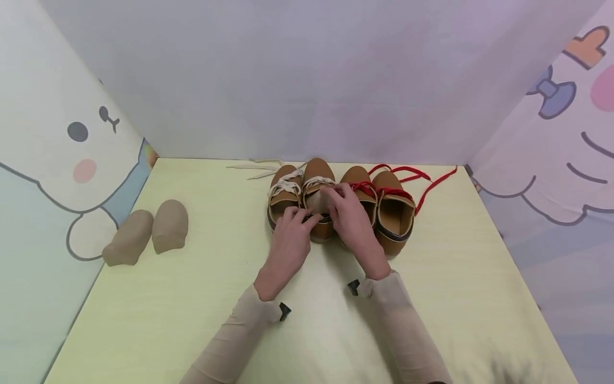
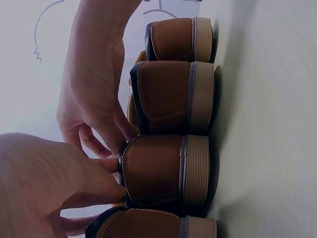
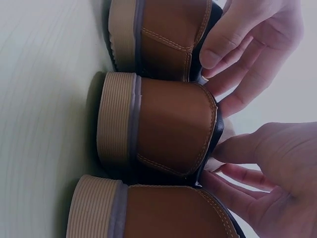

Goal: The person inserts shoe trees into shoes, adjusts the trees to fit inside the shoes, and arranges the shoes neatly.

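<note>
My left hand (image 1: pixel 291 242) holds the heel collar of the second brown shoe (image 2: pixel 153 171) from the left, which has white laces. Its fingertips are right at the dark rim of the opening. My right hand (image 1: pixel 352 218) reaches into the same opening, thumb and fingers pinching a greyish-beige shoe insert (image 1: pixel 316 202). Most of that insert is hidden by the shoe and fingers. The other white-laced shoe (image 1: pixel 286 186) stands close on the left. To the right are two red-laced brown shoes (image 1: pixel 395 208), one partly covered by my right hand.
Two rounded beige shoe inserts (image 1: pixel 170 226) lie side by side at the left of the pale table (image 1: pixel 201 320). Loose white laces (image 1: pixel 254 168) and red laces (image 1: pixel 434 189) trail behind the shoes. Cartoon-printed cloth walls (image 1: pixel 307 80) enclose the table's back and sides.
</note>
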{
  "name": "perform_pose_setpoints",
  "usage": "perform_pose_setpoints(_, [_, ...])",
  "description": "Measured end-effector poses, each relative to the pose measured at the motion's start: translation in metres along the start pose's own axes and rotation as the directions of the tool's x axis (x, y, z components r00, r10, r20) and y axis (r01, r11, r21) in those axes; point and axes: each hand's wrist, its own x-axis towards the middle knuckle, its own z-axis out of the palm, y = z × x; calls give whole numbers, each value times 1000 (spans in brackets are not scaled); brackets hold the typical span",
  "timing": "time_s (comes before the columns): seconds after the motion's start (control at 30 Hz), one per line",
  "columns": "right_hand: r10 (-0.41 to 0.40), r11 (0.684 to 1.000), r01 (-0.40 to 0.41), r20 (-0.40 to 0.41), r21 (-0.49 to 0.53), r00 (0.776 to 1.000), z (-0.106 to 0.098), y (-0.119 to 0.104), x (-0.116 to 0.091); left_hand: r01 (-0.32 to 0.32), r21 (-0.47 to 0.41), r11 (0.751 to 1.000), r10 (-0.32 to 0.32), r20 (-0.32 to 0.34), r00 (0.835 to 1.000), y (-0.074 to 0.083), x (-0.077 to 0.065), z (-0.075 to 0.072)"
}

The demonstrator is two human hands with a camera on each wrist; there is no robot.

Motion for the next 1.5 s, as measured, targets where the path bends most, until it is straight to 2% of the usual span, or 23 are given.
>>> perform_pose_setpoints(0.27, [19,1000,-19,13,-20,1000,2,2,1,-9,4,1000,9,-5,1000,-1,-1,1])
perform_pose_setpoints(0.47, [5,1000,-5,10,-9,1000,2,6,1,-12,-85,996,9,-39,999,-5,3,1])
perform_pose_setpoints(0.6, [0,1000,0,-10,1,1000,-1,9,2,2,-121,993,-10,-66,998,-8,10,0])
perform_pose_setpoints(0.8, [-34,999,32,-37,-29,999,-5,10,10,46,-71,996,-54,-122,991,-12,27,-3])
perform_pose_setpoints(0.9, [-34,998,33,-21,-56,999,-6,8,15,82,-64,995,-87,-81,993,-13,37,-7])
perform_pose_setpoints(1.0, [-26,997,26,2,-70,1000,-8,6,18,133,-80,988,-134,-1,991,-17,44,-6])
perform_pose_setpoints(1.17, [-14,997,17,36,-77,999,-9,3,20,198,-94,976,-191,83,978,-22,52,-1])
perform_pose_setpoints(1.33, [12,999,-9,61,-53,998,-8,2,20,210,-83,974,-196,152,969,-21,57,-1])
perform_pose_setpoints(1.5, [11,999,-8,64,-42,998,-6,2,19,266,-116,957,-236,221,946,-19,63,-3])
